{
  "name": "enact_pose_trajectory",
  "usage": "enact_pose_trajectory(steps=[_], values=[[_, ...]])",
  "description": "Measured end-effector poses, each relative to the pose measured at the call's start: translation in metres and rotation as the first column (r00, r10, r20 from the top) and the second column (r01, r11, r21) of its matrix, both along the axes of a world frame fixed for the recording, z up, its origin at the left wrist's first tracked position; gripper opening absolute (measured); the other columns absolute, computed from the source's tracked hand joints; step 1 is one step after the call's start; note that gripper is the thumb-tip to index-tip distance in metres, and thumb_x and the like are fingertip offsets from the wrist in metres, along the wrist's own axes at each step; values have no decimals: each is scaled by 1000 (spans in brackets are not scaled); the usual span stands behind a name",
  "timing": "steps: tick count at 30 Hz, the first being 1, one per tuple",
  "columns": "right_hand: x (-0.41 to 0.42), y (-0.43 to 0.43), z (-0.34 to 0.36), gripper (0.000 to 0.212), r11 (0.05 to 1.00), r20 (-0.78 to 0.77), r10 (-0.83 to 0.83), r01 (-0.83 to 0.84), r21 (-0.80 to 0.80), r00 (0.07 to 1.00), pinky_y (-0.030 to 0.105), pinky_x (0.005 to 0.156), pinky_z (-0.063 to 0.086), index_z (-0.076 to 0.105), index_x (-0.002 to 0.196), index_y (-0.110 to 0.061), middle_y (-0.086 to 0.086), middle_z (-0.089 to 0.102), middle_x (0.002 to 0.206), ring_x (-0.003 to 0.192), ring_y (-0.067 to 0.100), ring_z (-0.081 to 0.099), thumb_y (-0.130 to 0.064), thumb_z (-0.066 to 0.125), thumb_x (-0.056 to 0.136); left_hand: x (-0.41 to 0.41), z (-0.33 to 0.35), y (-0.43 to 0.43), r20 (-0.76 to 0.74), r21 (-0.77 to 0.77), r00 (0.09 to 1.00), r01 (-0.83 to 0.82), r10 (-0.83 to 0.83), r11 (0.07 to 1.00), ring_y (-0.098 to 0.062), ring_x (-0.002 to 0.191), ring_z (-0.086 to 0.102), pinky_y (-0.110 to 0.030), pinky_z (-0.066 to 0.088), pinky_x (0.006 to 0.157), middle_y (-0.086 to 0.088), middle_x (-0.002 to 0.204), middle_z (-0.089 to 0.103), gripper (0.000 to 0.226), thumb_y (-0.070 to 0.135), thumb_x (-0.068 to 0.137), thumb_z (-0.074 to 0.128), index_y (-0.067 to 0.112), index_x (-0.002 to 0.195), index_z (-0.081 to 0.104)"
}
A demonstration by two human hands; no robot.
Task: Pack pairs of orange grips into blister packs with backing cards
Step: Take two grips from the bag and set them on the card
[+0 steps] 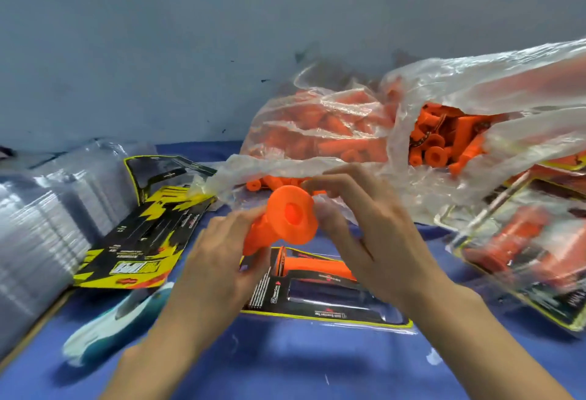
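Note:
My left hand (218, 260) grips an orange grip (279, 225) by its shaft, flanged end tilted up toward the camera. My right hand (367, 228) hovers just right of the flange with fingers loosely curled; whether the fingertips touch it is unclear. Beneath both hands lies an open blister pack on its black and yellow backing card (320, 307), with one orange grip (317, 268) seated in the upper cavity. A large clear plastic bag (364, 123) full of orange grips sits behind.
A stack of empty clear blister shells (41, 218) stands at the left beside loose backing cards (149, 231). Packed blister packs (520, 250) lie at the right. A teal and white object (111, 326) rests on the blue table cover (285, 364). A grey wall rises behind.

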State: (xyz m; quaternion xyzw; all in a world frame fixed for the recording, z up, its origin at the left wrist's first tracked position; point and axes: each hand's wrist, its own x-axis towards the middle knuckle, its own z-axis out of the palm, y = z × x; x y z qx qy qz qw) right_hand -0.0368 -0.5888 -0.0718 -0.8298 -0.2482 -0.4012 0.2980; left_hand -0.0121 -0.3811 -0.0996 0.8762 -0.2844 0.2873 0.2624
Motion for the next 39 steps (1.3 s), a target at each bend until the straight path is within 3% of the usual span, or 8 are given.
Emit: enact_pose_trajectory(steps=[3,9,17,24,29,32,35,39], values=[[-1,14,0,42,991,4,49,-48,-128,999,39,89,46,67,116,-16,2,59,112,102,22,57,-50,51,97,0,1,4,-20,-8,1000,-12,12,1000,-20,92,49,-47,49,77,15,97,48,43,20,83,69,31,120,50],[3,5,-5,32,989,-14,-5,3,-145,1000,26,82,42,71,106,-16,1,59,109,92,16,57,-43,65,90,0,0,11,-41,31,998,-42,44,999,-26,100,54,-48,49,83,4,110,61,47,18,87,72,25,130,54],[0,0,-9,28,998,-104,28,-23,51,994,38,72,48,71,94,-16,-9,57,101,86,13,57,-41,73,80,-6,1,11,-22,-24,999,-37,36,999,-23,102,56,-45,50,85,14,107,50,46,29,86,68,28,130,54],[-7,-10,-6,17,982,-129,47,-23,186,990,27,72,43,63,80,-19,-8,59,91,84,14,58,-31,74,85,-8,2,5,-19,3,999,-35,35,999,-24,99,55,-45,50,84,6,108,58,42,39,91,60,26,131,55],[-3,-33,-14,19,985,-270,-120,150,90,955,33,82,44,60,103,-29,-13,60,103,95,13,58,-38,44,102,-6,1,1,9,103,999,-41,40,994,-24,102,52,-46,47,86,2,117,59,38,25,95,60,19,132,55],[1,-50,-33,26,879,-374,-474,403,-256,797,39,93,40,61,119,-27,-4,61,117,104,25,56,-34,43,101,-11,1,-9,39,227,999,9,-18,974,-25,97,57,-44,49,80,-1,113,60,38,29,94,55,18,130,59],[-2,-56,-55,34,730,-406,-659,410,-546,633,38,108,28,52,131,-34,-6,55,130,120,23,51,-41,36,102,-15,-2,-22,43,365,996,60,-81,929,-27,89,64,-44,52,74,-2,108,65,38,28,89,57,16,124,65],[-5,-55,-67,36,740,-410,-651,412,-532,638,51,119,13,55,132,-30,-4,56,133,130,24,45,-41,40,101,-17,-12,-33,7,468,994,93,-108,879,-27,85,66,-42,52,71,-1,103,67,39,20,81,77,17,119,68]])
